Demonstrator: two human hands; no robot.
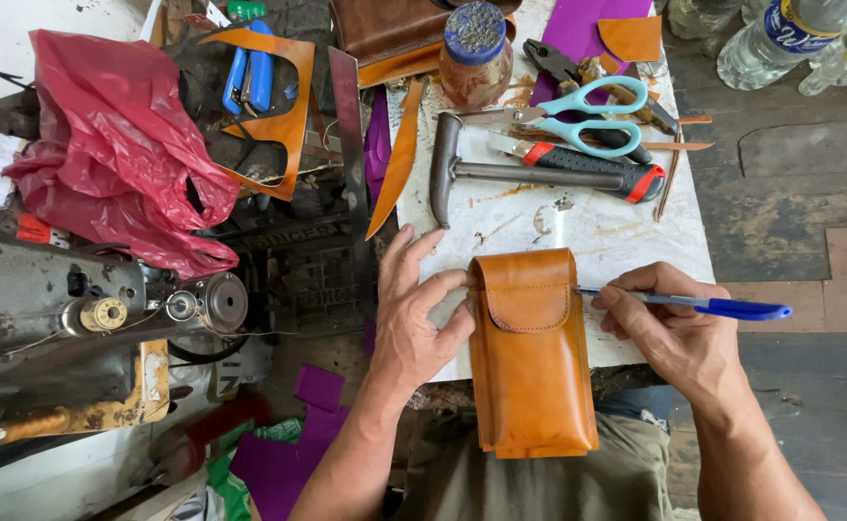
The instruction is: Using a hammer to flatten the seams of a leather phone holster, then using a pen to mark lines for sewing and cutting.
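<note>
A tan leather pouch [529, 357] with a stitched flap lies upright at the near edge of a white worktable [616, 236], its lower end hanging over my lap. My left hand [418, 314] rests flat against the pouch's left side, with the thumb and a finger touching the flap's edge. My right hand [665, 323] grips a blue pen [703, 305], and the pen's tip touches the right edge of the flap.
Behind the pouch lie a hammer [520, 174], teal scissors [578, 114], pliers [563, 63], a brown jar with a blue lid [474, 53] and leather scraps. A metal ruler [351, 145] lies at the table's left edge. A sewing machine [76, 318] and a red plastic bag [119, 150] are at left.
</note>
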